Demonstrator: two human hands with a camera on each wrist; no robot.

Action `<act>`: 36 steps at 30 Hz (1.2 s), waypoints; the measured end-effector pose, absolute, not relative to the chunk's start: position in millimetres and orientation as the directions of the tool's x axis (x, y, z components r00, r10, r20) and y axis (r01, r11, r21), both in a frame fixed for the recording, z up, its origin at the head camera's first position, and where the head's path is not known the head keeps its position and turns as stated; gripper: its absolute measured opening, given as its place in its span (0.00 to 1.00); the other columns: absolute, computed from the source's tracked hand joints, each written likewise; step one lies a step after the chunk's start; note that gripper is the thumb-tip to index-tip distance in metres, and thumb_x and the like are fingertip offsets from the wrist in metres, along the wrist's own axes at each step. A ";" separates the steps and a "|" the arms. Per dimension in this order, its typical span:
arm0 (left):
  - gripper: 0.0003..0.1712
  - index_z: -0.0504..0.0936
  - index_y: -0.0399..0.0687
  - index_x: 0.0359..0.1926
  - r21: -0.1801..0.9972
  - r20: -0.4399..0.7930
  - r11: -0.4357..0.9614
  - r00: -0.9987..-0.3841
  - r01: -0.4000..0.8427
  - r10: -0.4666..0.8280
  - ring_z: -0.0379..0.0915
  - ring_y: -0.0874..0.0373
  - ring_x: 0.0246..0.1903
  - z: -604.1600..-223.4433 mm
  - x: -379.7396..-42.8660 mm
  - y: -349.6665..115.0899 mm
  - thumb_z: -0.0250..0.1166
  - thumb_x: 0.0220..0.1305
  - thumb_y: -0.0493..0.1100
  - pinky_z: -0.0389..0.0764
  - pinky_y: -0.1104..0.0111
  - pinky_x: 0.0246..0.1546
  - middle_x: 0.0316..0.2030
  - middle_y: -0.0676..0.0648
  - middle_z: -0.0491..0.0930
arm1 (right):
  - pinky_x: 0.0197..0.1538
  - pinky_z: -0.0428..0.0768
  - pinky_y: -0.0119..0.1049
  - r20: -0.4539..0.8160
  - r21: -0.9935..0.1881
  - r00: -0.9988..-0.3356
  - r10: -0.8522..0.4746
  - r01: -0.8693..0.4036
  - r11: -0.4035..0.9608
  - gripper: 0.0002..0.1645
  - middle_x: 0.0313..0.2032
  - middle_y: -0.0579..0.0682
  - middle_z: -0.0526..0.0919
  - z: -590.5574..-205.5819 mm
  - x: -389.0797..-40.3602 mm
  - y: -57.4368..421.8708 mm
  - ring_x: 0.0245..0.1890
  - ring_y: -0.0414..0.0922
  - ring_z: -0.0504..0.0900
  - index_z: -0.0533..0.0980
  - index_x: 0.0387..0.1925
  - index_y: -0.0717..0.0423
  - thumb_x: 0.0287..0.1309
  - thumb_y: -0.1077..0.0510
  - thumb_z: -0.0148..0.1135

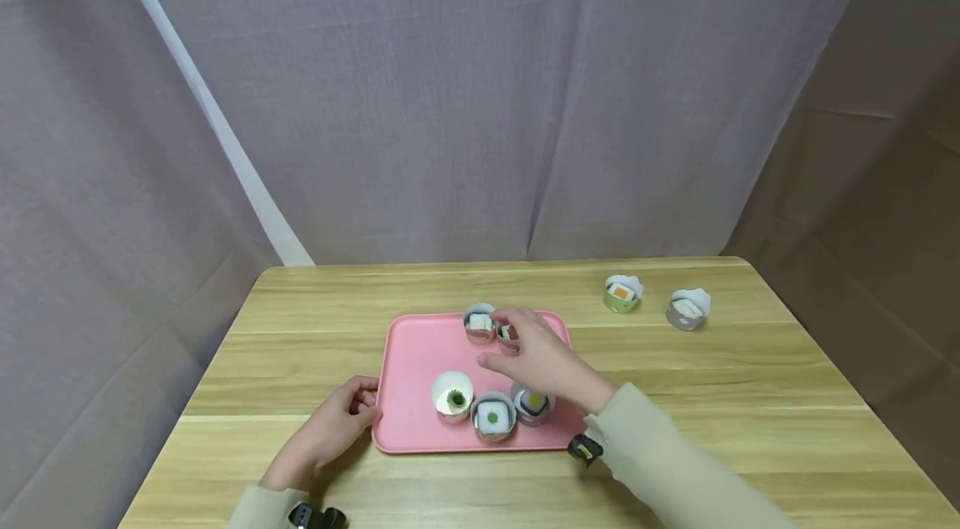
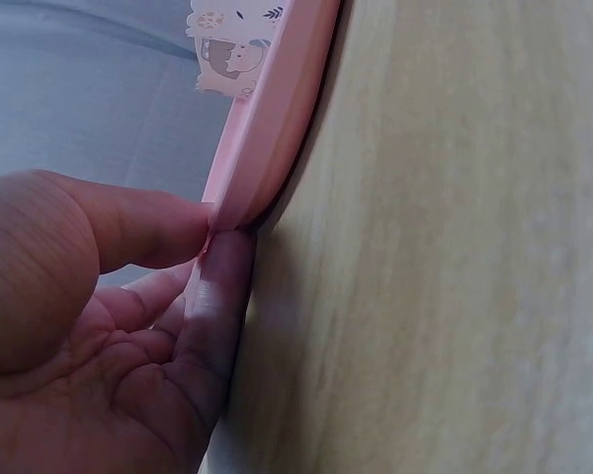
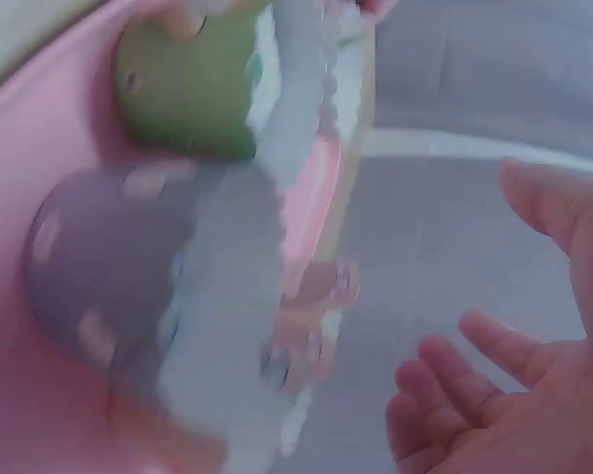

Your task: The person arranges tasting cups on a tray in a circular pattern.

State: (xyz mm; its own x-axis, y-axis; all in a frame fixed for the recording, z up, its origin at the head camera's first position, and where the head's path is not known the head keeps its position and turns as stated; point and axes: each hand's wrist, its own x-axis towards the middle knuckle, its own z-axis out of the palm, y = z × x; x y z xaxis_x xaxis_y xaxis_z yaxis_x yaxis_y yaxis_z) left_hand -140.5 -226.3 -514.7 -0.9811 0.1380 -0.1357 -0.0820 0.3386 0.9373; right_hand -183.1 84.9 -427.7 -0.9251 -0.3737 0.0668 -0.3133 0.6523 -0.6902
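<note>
Now, the left hand (image 1: pixel 333 429) pinches the left edge of the pink tray (image 1: pixel 411 358); the right hand (image 1: pixel 534 354) is spread wide above it and holds nothing, with the far cups (image 1: pixel 480 336) just by its fingertips; the near cups (image 1: pixel 493 436) stand between both hands, so a low right wrist could perhaps tip one; a left-hand tug might slide them all.

Bare left hand (image 1: pixel 322 433) and right hand (image 1: pixel 540 358); pale beige left sleeve (image 1: pixel 258 510) and right sleeve (image 1: pixel 667 454), the right cuff slightly wrinkled. Small, blocky black left device (image 1: pixel 303 516) and right device (image 1: pixel 585 450) at the wrists, the right showing a yellowish patch.
</note>
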 end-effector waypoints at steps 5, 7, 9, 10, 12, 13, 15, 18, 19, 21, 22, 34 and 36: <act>0.22 0.71 0.31 0.55 0.935 -0.135 0.345 -0.982 -0.084 0.128 0.69 0.54 0.33 -514.9 -139.7 -227.7 0.60 0.59 0.26 0.72 0.73 0.29 0.35 0.43 0.72 | 0.54 0.74 0.49 0.077 -0.748 -0.938 -0.339 -0.279 0.602 0.29 0.54 0.50 0.75 -429.2 -187.4 102.0 0.54 0.49 0.74 0.73 0.58 0.46 0.56 0.45 0.68; 0.22 0.72 0.32 0.55 0.933 -0.135 0.349 -0.983 -0.086 0.120 0.69 0.54 0.33 -515.5 -139.2 -227.9 0.60 0.59 0.26 0.72 0.73 0.29 0.34 0.43 0.73 | 0.56 0.72 0.51 0.068 -0.746 -0.946 -0.316 -0.258 0.614 0.30 0.56 0.50 0.74 -429.9 -188.1 109.1 0.56 0.51 0.73 0.74 0.57 0.45 0.55 0.40 0.67; 0.21 0.72 0.32 0.55 0.933 -0.134 0.351 -0.984 -0.085 0.116 0.69 0.55 0.33 -516.5 -139.0 -227.8 0.60 0.58 0.26 0.72 0.73 0.29 0.34 0.43 0.73 | 0.56 0.72 0.53 0.070 -0.744 -0.952 -0.297 -0.249 0.621 0.30 0.57 0.51 0.74 -430.0 -188.2 118.5 0.57 0.53 0.72 0.74 0.57 0.47 0.56 0.40 0.66; 0.21 0.72 0.32 0.55 0.933 -0.133 0.350 -0.984 -0.084 0.118 0.68 0.55 0.33 -517.0 -139.1 -227.8 0.60 0.59 0.26 0.71 0.73 0.29 0.34 0.43 0.72 | 0.56 0.72 0.54 0.075 -0.738 -0.956 -0.285 -0.245 0.629 0.30 0.57 0.52 0.74 -430.7 -188.8 124.4 0.58 0.54 0.72 0.73 0.58 0.47 0.56 0.40 0.66; 0.21 0.72 0.31 0.55 0.934 -0.130 0.347 -0.984 -0.081 0.121 0.68 0.55 0.33 -517.3 -139.2 -227.6 0.60 0.58 0.26 0.71 0.73 0.29 0.34 0.43 0.72 | 0.56 0.72 0.54 0.105 -0.717 -0.958 -0.266 -0.258 0.647 0.32 0.56 0.52 0.75 -432.2 -190.5 138.4 0.57 0.53 0.73 0.72 0.59 0.52 0.57 0.41 0.65; 0.22 0.72 0.31 0.55 0.936 -0.129 0.344 -0.984 -0.079 0.125 0.68 0.55 0.33 -517.3 -139.3 -227.6 0.60 0.59 0.26 0.71 0.73 0.28 0.34 0.43 0.72 | 0.55 0.72 0.54 0.122 -0.715 -0.958 -0.258 -0.265 0.647 0.31 0.55 0.53 0.75 -433.4 -191.4 145.6 0.56 0.53 0.73 0.72 0.58 0.53 0.58 0.44 0.66; 0.22 0.71 0.31 0.55 0.939 -0.127 0.335 -0.983 -0.076 0.132 0.68 0.55 0.33 -517.1 -139.3 -227.9 0.60 0.58 0.26 0.71 0.73 0.28 0.34 0.43 0.72 | 0.55 0.72 0.54 0.143 -0.706 -0.962 -0.233 -0.264 0.657 0.32 0.54 0.53 0.76 -437.2 -193.9 160.6 0.55 0.53 0.73 0.71 0.59 0.55 0.58 0.44 0.66; 0.22 0.71 0.30 0.55 0.942 -0.129 0.326 -0.982 -0.079 0.135 0.68 0.55 0.32 -516.3 -138.8 -228.4 0.60 0.58 0.25 0.71 0.73 0.27 0.34 0.43 0.72 | 0.54 0.71 0.55 0.156 -0.700 -0.968 -0.194 -0.247 0.670 0.36 0.53 0.54 0.76 -445.1 -197.1 182.2 0.54 0.54 0.73 0.71 0.59 0.56 0.56 0.41 0.67; 0.22 0.71 0.30 0.55 0.942 -0.130 0.325 -0.982 -0.080 0.135 0.68 0.55 0.32 -516.1 -138.8 -228.4 0.60 0.59 0.25 0.71 0.73 0.27 0.34 0.43 0.72 | 0.54 0.72 0.54 0.155 -0.695 -0.971 -0.181 -0.237 0.679 0.38 0.53 0.54 0.76 -447.8 -197.8 189.1 0.53 0.54 0.73 0.70 0.60 0.57 0.55 0.39 0.66; 0.22 0.71 0.30 0.55 0.942 -0.132 0.325 -0.982 -0.082 0.135 0.68 0.55 0.32 -515.8 -139.1 -228.3 0.59 0.59 0.26 0.71 0.73 0.27 0.34 0.43 0.72 | 0.53 0.72 0.54 0.151 -0.688 -0.976 -0.158 -0.219 0.692 0.40 0.53 0.55 0.76 -452.8 -198.1 202.3 0.53 0.54 0.73 0.69 0.60 0.57 0.55 0.37 0.66; 0.22 0.71 0.30 0.55 0.942 -0.133 0.325 -0.982 -0.083 0.135 0.68 0.55 0.32 -515.6 -139.3 -228.1 0.59 0.59 0.26 0.71 0.73 0.27 0.34 0.43 0.72 | 0.53 0.73 0.54 0.149 -0.684 -0.978 -0.149 -0.210 0.699 0.42 0.54 0.56 0.76 -454.9 -198.0 208.7 0.52 0.55 0.73 0.69 0.61 0.58 0.54 0.36 0.65; 0.21 0.71 0.30 0.55 0.942 -0.124 0.328 -0.982 -0.072 0.141 0.68 0.55 0.33 -514.8 -140.4 -226.6 0.60 0.58 0.26 0.71 0.73 0.27 0.34 0.43 0.71 | 0.51 0.71 0.48 0.140 -0.717 -0.989 0.045 -0.070 0.693 0.47 0.53 0.65 0.72 -470.2 -193.7 277.5 0.51 0.59 0.71 0.63 0.62 0.66 0.55 0.38 0.66; 0.22 0.71 0.30 0.55 0.942 -0.125 0.327 -0.982 -0.073 0.139 0.68 0.55 0.33 -514.8 -140.6 -226.3 0.60 0.58 0.26 0.71 0.73 0.28 0.34 0.43 0.71 | 0.50 0.71 0.43 0.148 -0.724 -0.986 0.081 -0.052 0.688 0.46 0.54 0.66 0.71 -472.0 -193.7 286.8 0.51 0.59 0.71 0.63 0.62 0.67 0.56 0.39 0.65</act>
State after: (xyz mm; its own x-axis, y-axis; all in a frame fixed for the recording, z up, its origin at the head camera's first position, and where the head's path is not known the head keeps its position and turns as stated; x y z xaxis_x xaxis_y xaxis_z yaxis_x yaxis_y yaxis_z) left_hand -140.6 -226.3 -514.8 -0.9823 0.1395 -0.1248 -0.0733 0.3270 0.9422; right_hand -193.7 286.8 -472.0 -0.9857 0.0811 0.1479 -0.0519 0.6883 -0.7236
